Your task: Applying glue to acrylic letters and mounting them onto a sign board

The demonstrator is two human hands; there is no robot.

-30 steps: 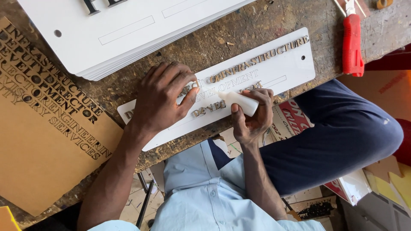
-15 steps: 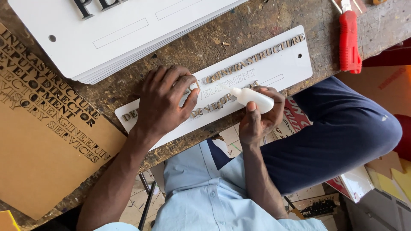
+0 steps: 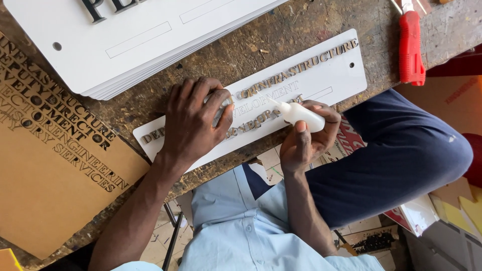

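A long white sign plate [image 3: 326,75] with rows of small raised letters lies on the worn wooden workbench [image 3: 281,40]. My left hand [image 3: 196,118] presses flat on the plate's left-middle part, fingers spread over the letters. My right hand [image 3: 306,138] grips a small white glue bottle [image 3: 298,114], its thin nozzle pointing left onto the plate's recessed lettering near the middle row. The bottle tip touches or nearly touches the plate.
A stack of large white sign panels [image 3: 145,40] sits at the top left. A brown board [image 3: 50,145] with cut-out dark letters lies at the left. A red-handled tool [image 3: 411,47] rests at the top right. My blue-trousered leg [image 3: 396,155] is below the bench edge.
My right hand has shifted the glue bottle right and slightly down along the plate, nozzle now aimed left. The left hand stays pressed on the plate, sliding a little.
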